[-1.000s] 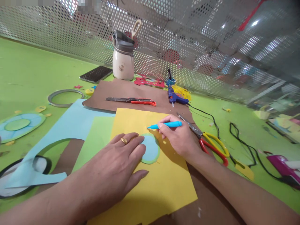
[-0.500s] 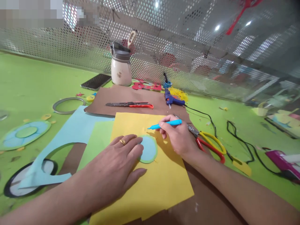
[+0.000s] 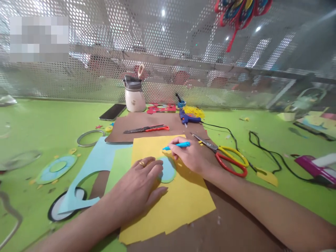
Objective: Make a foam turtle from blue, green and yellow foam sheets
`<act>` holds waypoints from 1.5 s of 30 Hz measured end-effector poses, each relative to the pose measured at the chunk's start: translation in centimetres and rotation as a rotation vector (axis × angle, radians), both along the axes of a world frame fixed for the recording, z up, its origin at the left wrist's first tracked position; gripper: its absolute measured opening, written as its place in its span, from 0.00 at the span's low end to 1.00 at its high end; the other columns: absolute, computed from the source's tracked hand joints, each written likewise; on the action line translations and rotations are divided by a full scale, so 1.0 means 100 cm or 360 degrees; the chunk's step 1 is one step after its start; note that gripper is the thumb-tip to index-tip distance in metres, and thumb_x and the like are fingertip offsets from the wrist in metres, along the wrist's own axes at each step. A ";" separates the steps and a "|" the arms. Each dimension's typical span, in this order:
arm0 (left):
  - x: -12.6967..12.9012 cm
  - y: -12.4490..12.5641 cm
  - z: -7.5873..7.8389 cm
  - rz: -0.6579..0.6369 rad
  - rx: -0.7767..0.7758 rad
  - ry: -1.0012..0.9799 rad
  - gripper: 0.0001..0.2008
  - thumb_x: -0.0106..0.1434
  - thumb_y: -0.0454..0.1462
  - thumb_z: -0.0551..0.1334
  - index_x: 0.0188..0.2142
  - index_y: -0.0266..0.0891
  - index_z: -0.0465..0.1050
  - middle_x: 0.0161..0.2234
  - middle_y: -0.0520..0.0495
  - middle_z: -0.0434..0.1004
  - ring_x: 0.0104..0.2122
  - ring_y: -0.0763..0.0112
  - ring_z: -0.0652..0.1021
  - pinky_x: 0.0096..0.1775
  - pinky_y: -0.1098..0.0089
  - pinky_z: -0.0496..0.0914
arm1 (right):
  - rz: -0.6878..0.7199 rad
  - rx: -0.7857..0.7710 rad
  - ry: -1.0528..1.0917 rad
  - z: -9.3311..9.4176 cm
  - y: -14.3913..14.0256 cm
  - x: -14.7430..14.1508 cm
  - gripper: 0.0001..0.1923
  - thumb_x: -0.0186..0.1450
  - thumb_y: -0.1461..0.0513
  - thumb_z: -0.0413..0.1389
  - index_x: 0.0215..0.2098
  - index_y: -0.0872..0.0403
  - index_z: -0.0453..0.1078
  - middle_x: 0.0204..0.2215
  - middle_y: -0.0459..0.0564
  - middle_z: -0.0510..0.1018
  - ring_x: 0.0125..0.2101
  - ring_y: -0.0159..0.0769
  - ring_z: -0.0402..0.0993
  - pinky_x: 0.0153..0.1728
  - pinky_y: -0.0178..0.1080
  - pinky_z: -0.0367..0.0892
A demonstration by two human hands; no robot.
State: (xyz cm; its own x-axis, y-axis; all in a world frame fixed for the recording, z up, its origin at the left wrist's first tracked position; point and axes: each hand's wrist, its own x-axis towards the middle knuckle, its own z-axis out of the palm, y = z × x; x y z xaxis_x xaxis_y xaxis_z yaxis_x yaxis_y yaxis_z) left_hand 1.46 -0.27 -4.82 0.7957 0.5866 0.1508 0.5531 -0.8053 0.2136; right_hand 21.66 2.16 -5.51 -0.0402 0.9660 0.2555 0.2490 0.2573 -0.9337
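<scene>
Two hands show in your head view. Your left hand point(image 3: 136, 183) lies flat, fingers spread, pressing the blue disc point(image 3: 167, 169) onto the yellow sheet point(image 3: 170, 196). Your right hand point(image 3: 190, 155), forearm stretched across the tabletop point(image 3: 39, 122), pinches a blue pen point(image 3: 176, 145), its tip pointing left above the disc. Scissors point(image 3: 225, 157) lie just beside that hand.

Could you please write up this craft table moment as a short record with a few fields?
left hand: left hand pressed flat, fingers on the blue disc
right hand: right hand grips the blue pen, tip over the yellow sheet
right of the hands: scissors, blades open
behind: box cutter on brown paper, glue gun, jar, phone
</scene>
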 end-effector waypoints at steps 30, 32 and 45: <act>-0.001 -0.003 -0.004 0.0064 -0.0053 0.0047 0.10 0.65 0.42 0.56 0.38 0.38 0.64 0.50 0.36 0.70 0.54 0.51 0.68 0.54 0.49 0.61 | -0.0037 -0.0166 -0.0021 -0.017 0.010 -0.002 0.08 0.63 0.58 0.54 0.30 0.53 0.64 0.19 0.41 0.71 0.19 0.29 0.65 0.23 0.33 0.63; -0.001 -0.003 -0.005 0.0067 -0.0053 0.0055 0.10 0.65 0.43 0.55 0.38 0.38 0.63 0.49 0.36 0.70 0.52 0.51 0.70 0.52 0.49 0.62 | -0.0024 -0.0164 -0.0025 -0.019 0.010 -0.002 0.08 0.63 0.57 0.55 0.30 0.53 0.65 0.19 0.42 0.71 0.19 0.29 0.65 0.23 0.33 0.63; -0.001 -0.002 -0.005 0.0063 -0.0069 0.0074 0.10 0.66 0.43 0.54 0.37 0.38 0.63 0.46 0.37 0.71 0.51 0.50 0.70 0.51 0.48 0.62 | -0.0013 -0.0188 -0.0095 -0.023 0.009 -0.002 0.09 0.63 0.55 0.55 0.32 0.53 0.66 0.19 0.42 0.71 0.19 0.30 0.66 0.22 0.34 0.62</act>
